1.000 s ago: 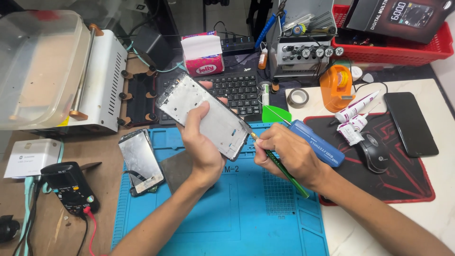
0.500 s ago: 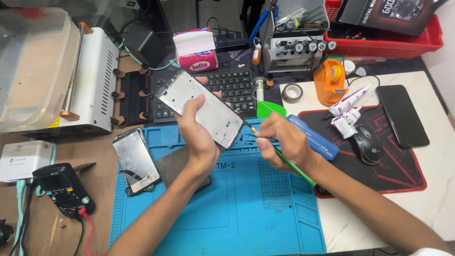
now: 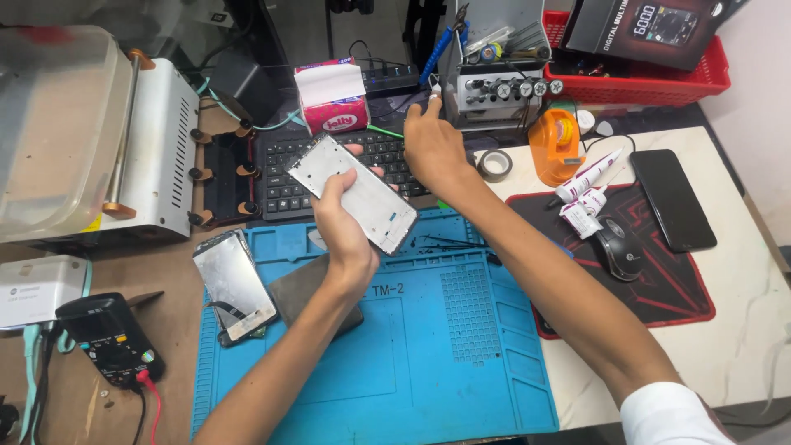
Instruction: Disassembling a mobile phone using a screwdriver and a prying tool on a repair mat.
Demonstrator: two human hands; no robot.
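L hand [image 3: 346, 235] grips a silver phone frame [image 3: 354, 194] by its near end, tilted up over the far edge of the blue work mat [image 3: 395, 363], prob. to keep the face in view. R hand [image 3: 432, 144] stretched past the keyboard [image 3: 329, 165] to the grey knobbed station [image 3: 503, 91] at the bench's far edge; fingertip pinching smth small, can't tell what. Second phone body [image 3: 235, 284] lies at mat's L edge, multimeter [image 3: 107, 338] at near-L corner. Mouse [image 3: 618, 247] on red-black pad, R side. Crowded repair bench, pale top.
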